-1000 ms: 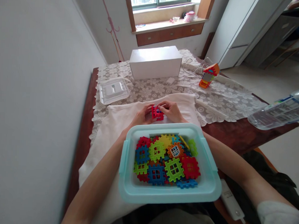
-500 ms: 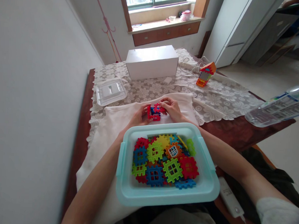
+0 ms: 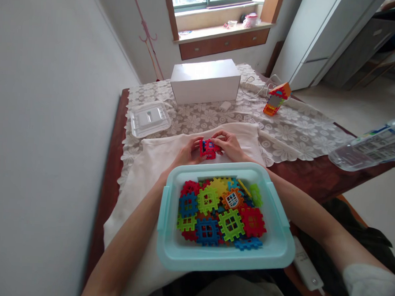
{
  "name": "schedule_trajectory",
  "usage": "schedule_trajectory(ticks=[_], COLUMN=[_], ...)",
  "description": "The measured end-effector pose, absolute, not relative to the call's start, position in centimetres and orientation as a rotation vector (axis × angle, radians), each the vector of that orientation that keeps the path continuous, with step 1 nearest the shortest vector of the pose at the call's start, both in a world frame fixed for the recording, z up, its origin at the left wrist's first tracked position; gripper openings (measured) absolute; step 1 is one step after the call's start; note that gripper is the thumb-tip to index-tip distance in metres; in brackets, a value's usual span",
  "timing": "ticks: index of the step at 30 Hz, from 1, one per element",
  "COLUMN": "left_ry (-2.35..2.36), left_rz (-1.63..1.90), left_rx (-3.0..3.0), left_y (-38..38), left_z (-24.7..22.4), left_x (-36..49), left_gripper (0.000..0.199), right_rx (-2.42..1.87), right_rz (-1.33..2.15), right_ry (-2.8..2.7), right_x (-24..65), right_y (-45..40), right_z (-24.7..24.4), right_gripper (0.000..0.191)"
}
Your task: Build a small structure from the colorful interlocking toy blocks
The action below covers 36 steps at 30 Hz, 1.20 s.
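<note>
Beyond the tub, over the white cloth, both hands hold a small red and blue block assembly [image 3: 208,149]. My left hand [image 3: 188,152] grips its left side, fingers closed round the edge. On the other side my right hand [image 3: 229,145] pinches a red piece at the assembly's right. A light teal tub [image 3: 224,260] stands nearest me, between my forearms. Inside it lie several notched plastic pieces, among them a green one [image 3: 231,225], a red one [image 3: 253,221] and a blue one [image 3: 208,231].
A white box [image 3: 205,84] stands at the back of the table, with a clear lid [image 3: 150,119] to its left front. An orange and red block house [image 3: 277,99] is at the back right. A clear bottle [image 3: 369,146] lies at the right edge.
The red piece in my right hand now sits closer against the assembly, and the gap between the parts looks smaller. The whole view has shifted slightly.
</note>
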State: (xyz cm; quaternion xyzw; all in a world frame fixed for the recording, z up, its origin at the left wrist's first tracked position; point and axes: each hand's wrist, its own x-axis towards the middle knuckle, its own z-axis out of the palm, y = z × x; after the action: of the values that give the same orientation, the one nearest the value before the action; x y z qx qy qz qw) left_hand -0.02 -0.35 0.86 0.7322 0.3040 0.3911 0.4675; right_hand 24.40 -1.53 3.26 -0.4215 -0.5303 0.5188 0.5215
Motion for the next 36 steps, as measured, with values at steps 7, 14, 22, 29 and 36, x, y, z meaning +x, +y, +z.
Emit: schedule_trajectory(ticks=[7,14,22,29,36], left_ry=[0.784,0.769,0.777,0.767,0.788], left_rz=[0.957,0.962,0.952,0.975,0.943], left_rx=[1.789,1.763,1.766,1.777,1.788], left_y=[-0.2,-0.5,-0.7,-0.6,-0.7], left_z=[0.5,0.7,1.1,0.8,1.0], left_x=[-0.1,0.3,0.3,0.3,0.2], left_gripper=[0.079,0.081,0.081,0.081,0.082], right_rx=[-1.016,-1.054,-1.05,-1.044,-1.079], right_rz=[1.23,1.229,1.204,1.192,1.235], right_ry=[-1.299,-1.368,-1.397,-1.41,-1.435], right_x=[24.3,24.7,24.6,24.7,25.0], right_y=[-1.3,-1.4,-1.6,-1.7,-1.7], right_z=[2.7,3.3,3.9,3.9,3.9], right_gripper=[0.05,0.052,0.051,0.05,0.047])
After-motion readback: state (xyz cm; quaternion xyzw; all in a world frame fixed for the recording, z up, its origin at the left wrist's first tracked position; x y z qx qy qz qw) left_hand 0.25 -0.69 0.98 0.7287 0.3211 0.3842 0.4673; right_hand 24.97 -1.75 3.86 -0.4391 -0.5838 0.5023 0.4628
